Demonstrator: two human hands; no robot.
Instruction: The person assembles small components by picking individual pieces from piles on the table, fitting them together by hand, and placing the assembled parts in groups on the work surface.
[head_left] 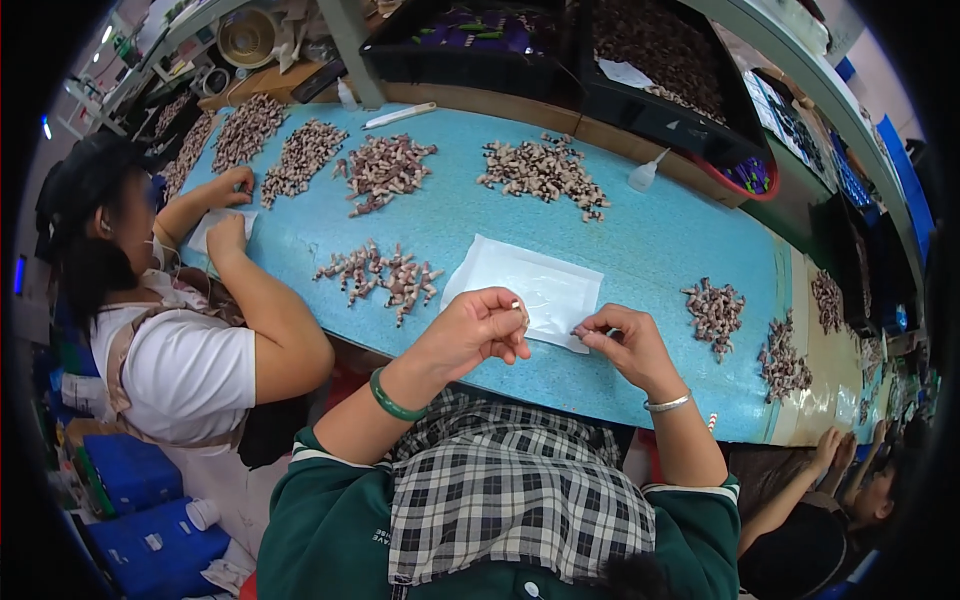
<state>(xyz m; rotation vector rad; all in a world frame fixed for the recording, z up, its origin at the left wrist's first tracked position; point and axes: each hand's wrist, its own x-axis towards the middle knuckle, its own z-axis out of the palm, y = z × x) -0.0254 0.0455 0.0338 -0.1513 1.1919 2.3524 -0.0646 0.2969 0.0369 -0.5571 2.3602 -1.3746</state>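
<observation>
My left hand [482, 328], with a green bangle at the wrist, is closed in a pinch on a small pale piece [517, 306]. It is raised over the near left part of a white sheet [530, 275] that has a shiny wet-looking patch. My right hand [632, 345] pinches a small dark piece [579, 332] at the sheet's right edge. Both pieces are too small to tell their kind. Left of the sheet lies a loose group of small brown-and-white figures [385, 276]. A pile of short striped pieces [540, 172] lies beyond the sheet.
More piles [714, 312] of small pieces line the blue table [640, 240]. A small squeeze bottle [648, 172] and a white pen-like tool [400, 115] lie toward the back, before black trays [655, 75]. A co-worker [180, 340] works at left; others sit at right.
</observation>
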